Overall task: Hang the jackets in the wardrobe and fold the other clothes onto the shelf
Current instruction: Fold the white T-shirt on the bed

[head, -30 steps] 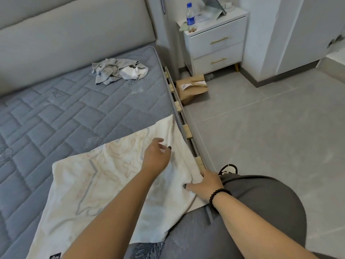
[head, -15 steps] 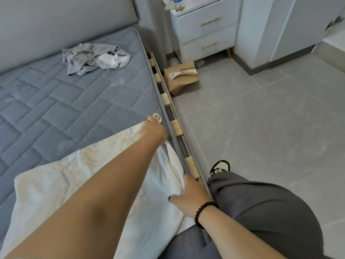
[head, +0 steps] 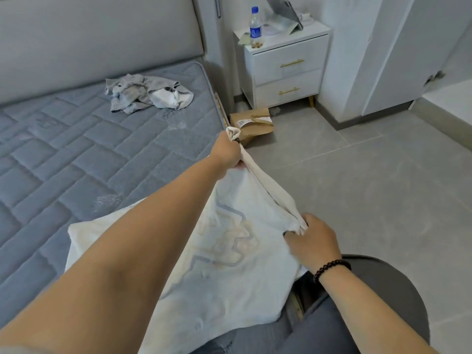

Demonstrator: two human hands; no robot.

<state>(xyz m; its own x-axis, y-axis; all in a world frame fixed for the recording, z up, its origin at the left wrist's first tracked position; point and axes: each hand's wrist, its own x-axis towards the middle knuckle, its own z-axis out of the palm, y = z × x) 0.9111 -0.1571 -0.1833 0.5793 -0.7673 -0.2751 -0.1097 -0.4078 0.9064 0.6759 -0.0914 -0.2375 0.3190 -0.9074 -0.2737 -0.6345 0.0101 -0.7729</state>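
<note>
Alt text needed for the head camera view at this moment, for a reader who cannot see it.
Both hands grip one edge of a white printed garment lying on a grey mattress: the left hand far out, the right hand nearer the body. A crumpled grey garment lies near the headboard.

A white nightstand (head: 287, 65) stands upper centre, a water bottle (head: 255, 28) on top; a cardboard parcel (head: 251, 123) lies below it.
</note>
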